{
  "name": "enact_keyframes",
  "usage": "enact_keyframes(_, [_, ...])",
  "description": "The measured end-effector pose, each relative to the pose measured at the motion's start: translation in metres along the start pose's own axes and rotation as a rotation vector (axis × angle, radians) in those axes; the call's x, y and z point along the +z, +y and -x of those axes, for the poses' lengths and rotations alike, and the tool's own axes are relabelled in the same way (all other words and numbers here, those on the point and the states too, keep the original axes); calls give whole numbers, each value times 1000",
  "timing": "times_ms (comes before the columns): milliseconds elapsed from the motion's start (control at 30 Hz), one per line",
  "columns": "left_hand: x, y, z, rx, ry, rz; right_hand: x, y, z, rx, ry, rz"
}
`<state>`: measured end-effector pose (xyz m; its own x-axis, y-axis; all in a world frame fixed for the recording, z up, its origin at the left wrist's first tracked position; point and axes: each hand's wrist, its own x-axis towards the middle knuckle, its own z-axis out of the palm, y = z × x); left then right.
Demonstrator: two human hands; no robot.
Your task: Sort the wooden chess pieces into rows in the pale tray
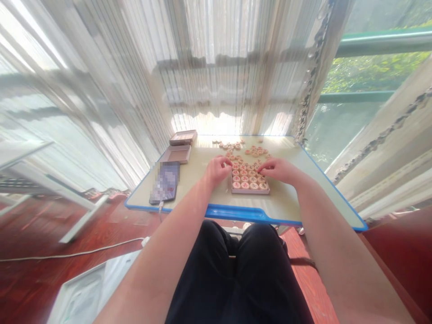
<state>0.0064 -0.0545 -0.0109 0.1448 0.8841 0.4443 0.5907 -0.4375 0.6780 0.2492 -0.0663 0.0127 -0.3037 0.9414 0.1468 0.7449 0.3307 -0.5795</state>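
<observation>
A shallow pinkish box (250,192) lies on the small table near its front edge. Round wooden Chinese chess pieces (245,185) with red characters sit in rows inside it, face up. My left hand (219,170) is at the box's far left corner, its fingers curled together by the rim; whatever lies between the fingertips is hidden. At the far right corner, my right hand (278,170) has its thumb and fingers closed at a chess piece in the far row. More loose chess pieces (257,151) are scattered just beyond the box.
On the table's left side lies a phone (167,180) with a cable plugged in. Behind it are an open box part (178,154) and another box part (183,137). The table has a blue edge with a moulded groove (236,212) in front. Sheer curtains (216,67) hang behind.
</observation>
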Motion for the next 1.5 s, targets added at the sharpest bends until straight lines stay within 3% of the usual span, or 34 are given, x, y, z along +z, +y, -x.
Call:
enact_keyframes(200, [2,-3,-1,-19,-8,-9,-1,-4,2,37,16,-40])
enact_keyframes(600, [5,-9,-3,0,94,-4,-5,-16,4,37,106,-148])
enact_keyframes(767, [1,-2,-7,-4,229,114,-5,-7,3,11,169,-166])
enact_keyframes(833, [-15,1,-8,-60,384,277,-8,-4,5,-41,247,-140])
enact_keyframes(933, [-60,-3,-1,-99,677,499,-15,-14,12,-117,487,-158])
enact_keyframes(1033, [-113,-18,14,-95,713,584,-9,-51,18,-198,579,-273])
enact_keyframes(1167, [-166,-42,24,-156,634,611,24,-131,5,-248,589,-402])
enact_keyframes(1267, [-188,-58,19,-188,603,576,55,-183,-30,-282,476,-498])
enact_keyframes(1333, [-195,-67,12,-198,604,530,75,-205,-64,-232,412,-554])
enact_keyframes(1400, [-198,-75,1,-210,582,504,95,-216,-102,-166,366,-610])
enact_keyframes(1500, [-192,-94,-18,-253,575,509,128,-212,-151,23,428,-719])
